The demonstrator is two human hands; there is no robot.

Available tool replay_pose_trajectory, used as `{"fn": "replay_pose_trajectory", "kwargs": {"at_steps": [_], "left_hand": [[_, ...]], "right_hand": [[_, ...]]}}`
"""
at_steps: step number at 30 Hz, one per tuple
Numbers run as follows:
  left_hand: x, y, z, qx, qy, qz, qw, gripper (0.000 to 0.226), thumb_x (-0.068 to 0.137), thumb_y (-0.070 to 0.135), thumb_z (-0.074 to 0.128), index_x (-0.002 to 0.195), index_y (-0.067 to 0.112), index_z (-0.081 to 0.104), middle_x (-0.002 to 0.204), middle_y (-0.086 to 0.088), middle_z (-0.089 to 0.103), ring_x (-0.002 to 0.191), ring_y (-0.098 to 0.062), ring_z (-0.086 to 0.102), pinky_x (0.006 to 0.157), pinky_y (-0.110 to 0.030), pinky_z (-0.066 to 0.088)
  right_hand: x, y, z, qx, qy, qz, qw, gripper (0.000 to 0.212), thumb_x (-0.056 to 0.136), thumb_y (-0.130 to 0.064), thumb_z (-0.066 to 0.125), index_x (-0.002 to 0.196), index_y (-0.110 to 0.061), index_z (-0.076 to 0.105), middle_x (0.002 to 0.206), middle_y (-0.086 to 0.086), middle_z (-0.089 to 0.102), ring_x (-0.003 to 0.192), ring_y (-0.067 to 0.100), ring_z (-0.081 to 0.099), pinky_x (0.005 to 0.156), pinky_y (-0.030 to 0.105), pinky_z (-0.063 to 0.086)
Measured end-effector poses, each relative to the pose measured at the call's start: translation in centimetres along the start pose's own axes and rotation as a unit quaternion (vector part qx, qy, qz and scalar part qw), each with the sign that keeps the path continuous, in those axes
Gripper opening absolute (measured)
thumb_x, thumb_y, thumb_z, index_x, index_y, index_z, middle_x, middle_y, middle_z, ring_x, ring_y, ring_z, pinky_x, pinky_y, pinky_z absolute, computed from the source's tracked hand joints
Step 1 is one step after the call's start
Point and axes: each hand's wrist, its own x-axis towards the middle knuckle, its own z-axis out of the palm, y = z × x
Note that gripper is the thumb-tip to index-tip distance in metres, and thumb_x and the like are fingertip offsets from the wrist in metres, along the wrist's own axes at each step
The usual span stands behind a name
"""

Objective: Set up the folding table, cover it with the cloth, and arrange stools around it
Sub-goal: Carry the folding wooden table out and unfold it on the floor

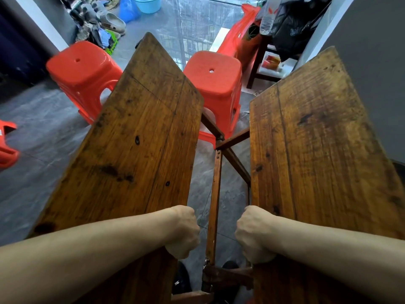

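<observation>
Wooden leaves of the folding table are held apart at the near end, one in each hand. The left hand (pixel 185 233) is clenched over the inner edge of the left leaf (pixel 131 150), and the right hand (pixel 254 235) is clenched likewise over the inner edge of the right leaf (pixel 317 161); the fingertips are hidden beneath the boards. Both leaves are tilted, sloping down away from the gap, so the top is judged only partly opened. Between them the folding frame (pixel 215 183) is exposed, a slim wooden strut with crossed braces and a metal pivot. The boards are judged stiff, solid and fairly heavy, with a worn varnished face that may be slippery; the inner edges near the body are judged the sound place to grip, with fingers kept clear of the pivots, where pinching is a risk. Beyond the table two red plastic stools are noted on the grey tiled floor (pixel 43 139): the left stool (pixel 81 64) partly behind the left leaf, the middle stool (pixel 213 73) just beyond the gap and close to the braces. The latter is judged likely to obstruct the opening frame. Part of another red stool (pixel 6 145) is seen at the left edge. No cloth can be identified. Farther off, a dark wooden stand (pixel 260 62), bags, shoes and a blue basin (pixel 146 3) crowd the far end.
</observation>
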Motion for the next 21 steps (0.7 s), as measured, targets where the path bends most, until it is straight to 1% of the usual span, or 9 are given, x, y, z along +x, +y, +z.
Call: {"fn": "replay_pose_trajectory", "kwargs": {"at_steps": [1, 5, 8, 10, 13, 16, 18, 19, 21], "left_hand": [[0.1, 0.0, 0.2, 0.000, -0.005, -0.001, 1.000, 0.028, 0.100, 0.035, 0.042, 0.085, 0.016, 0.054, 0.072, -0.001, 0.051, 0.068, -0.016, 0.052, 0.076, -0.034, 0.046], [0.3, -0.3, 0.5, 0.008, -0.021, -0.001, 1.000, 0.031, 0.100, 0.036, 0.042, 0.105, 0.013, 0.063, 0.072, 0.000, 0.047, 0.076, -0.019, 0.053, 0.087, -0.039, 0.048], [0.4, -0.5, 1.0, 0.009, -0.026, 0.004, 1.000, 0.031, 0.100, 0.035, 0.043, 0.106, 0.012, 0.063, 0.073, 0.000, 0.046, 0.082, -0.021, 0.056, 0.090, -0.039, 0.048], [0.6, -0.6, 1.3, 0.012, -0.033, 0.003, 0.999, 0.032, 0.100, 0.035, 0.043, 0.107, 0.011, 0.063, 0.073, -0.001, 0.045, 0.085, -0.021, 0.055, 0.088, -0.038, 0.046], [0.8, -0.8, 1.7, 0.025, -0.034, 0.009, 0.999, 0.032, 0.101, 0.034, 0.042, 0.108, 0.011, 0.063, 0.072, -0.001, 0.044, 0.080, -0.019, 0.052, 0.079, -0.036, 0.042], [0.6, -1.1, 2.3, 0.013, -0.059, 0.009, 0.998, 0.033, 0.101, 0.035, 0.041, 0.106, 0.011, 0.062, 0.074, -0.002, 0.048, 0.079, -0.020, 0.053, 0.079, -0.036, 0.043], [-0.1, -1.5, 2.3, 0.013, -0.060, 0.000, 0.998, 0.032, 0.101, 0.036, 0.041, 0.102, 0.011, 0.062, 0.073, -0.002, 0.048, 0.072, -0.018, 0.052, 0.074, -0.035, 0.041], [-0.6, -1.9, 2.0, 0.008, -0.055, -0.003, 0.998, 0.031, 0.101, 0.035, 0.041, 0.098, 0.012, 0.061, 0.072, -0.002, 0.047, 0.067, -0.017, 0.049, 0.070, -0.034, 0.039], [-1.6, -2.9, 1.8, -0.019, -0.036, -0.015, 0.999, 0.030, 0.101, 0.035, 0.042, 0.080, 0.017, 0.053, 0.071, 0.000, 0.048, 0.062, -0.015, 0.047, 0.066, -0.033, 0.037]], "right_hand": [[0.2, -0.1, -0.1, -0.006, 0.002, -0.005, 1.000, 0.035, 0.099, -0.032, 0.041, 0.113, -0.010, 0.064, 0.114, 0.010, 0.064, 0.111, 0.027, 0.059, 0.103, 0.043, 0.041], [1.4, -0.3, -0.6, -0.025, 0.002, -0.012, 1.000, 0.031, 0.096, -0.028, 0.043, 0.114, -0.012, 0.063, 0.115, 0.008, 0.062, 0.109, 0.026, 0.059, 0.099, 0.043, 0.044], [2.1, -0.4, -1.0, -0.030, 0.005, -0.009, 1.000, 0.032, 0.096, -0.027, 0.042, 0.116, -0.012, 0.063, 0.117, 0.008, 0.061, 0.111, 0.026, 0.058, 0.099, 0.042, 0.044], [2.7, -0.6, -1.1, -0.037, 0.008, -0.006, 0.999, 0.033, 0.097, -0.028, 0.042, 0.116, -0.012, 0.062, 0.118, 0.009, 0.061, 0.111, 0.027, 0.058, 0.094, 0.040, 0.043], [3.3, -1.0, -1.5, -0.039, 0.012, -0.011, 0.999, 0.033, 0.097, -0.028, 0.041, 0.117, -0.011, 0.061, 0.117, 0.009, 0.061, 0.110, 0.028, 0.058, 0.089, 0.039, 0.043], [3.6, -1.1, -1.8, -0.025, 0.017, -0.012, 0.999, 0.033, 0.097, -0.028, 0.042, 0.117, -0.010, 0.061, 0.117, 0.010, 0.061, 0.111, 0.028, 0.057, 0.092, 0.039, 0.042], [3.2, -0.7, -1.9, -0.010, 0.026, -0.009, 1.000, 0.032, 0.098, -0.030, 0.042, 0.114, -0.011, 0.063, 0.116, 0.009, 0.062, 0.110, 0.027, 0.058, 0.095, 0.040, 0.042], [2.8, -0.3, -1.9, -0.003, 0.021, -0.008, 1.000, 0.033, 0.098, -0.032, 0.042, 0.113, -0.012, 0.063, 0.114, 0.009, 0.063, 0.109, 0.027, 0.059, 0.096, 0.040, 0.042], [1.8, 0.5, -2.3, 0.011, 0.036, -0.006, 0.999, 0.034, 0.097, -0.035, 0.041, 0.110, -0.013, 0.065, 0.111, 0.008, 0.064, 0.107, 0.026, 0.060, 0.100, 0.041, 0.042]]}}
